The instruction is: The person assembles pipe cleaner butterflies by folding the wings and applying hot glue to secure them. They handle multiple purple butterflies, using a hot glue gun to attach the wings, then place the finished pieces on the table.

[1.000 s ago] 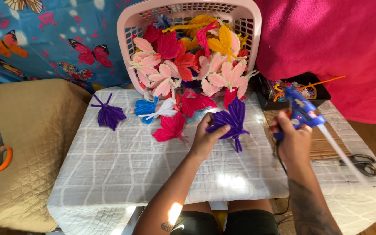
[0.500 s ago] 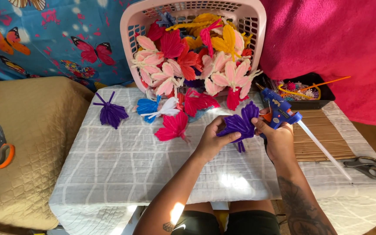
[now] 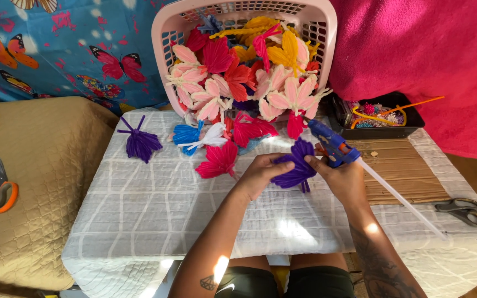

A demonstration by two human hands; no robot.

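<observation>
On the white-clothed table (image 3: 139, 204), a loose purple butterfly (image 3: 139, 142) lay at the left, near blue and red ones. At centre, the left hand (image 3: 261, 172) pinched the purple pipe-cleaner butterfly (image 3: 296, 165). The right hand (image 3: 344, 179) gripped a blue glue gun (image 3: 329, 146), nozzle beside it. Grey scissors (image 3: 459, 211) lay far right.

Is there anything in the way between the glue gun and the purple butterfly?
Nothing visible. The right hand holds the blue glue gun right beside the purple butterfly, which the left hand grips. The nozzle's tip sits just above the wings; whether it touches them cannot be told.
</observation>
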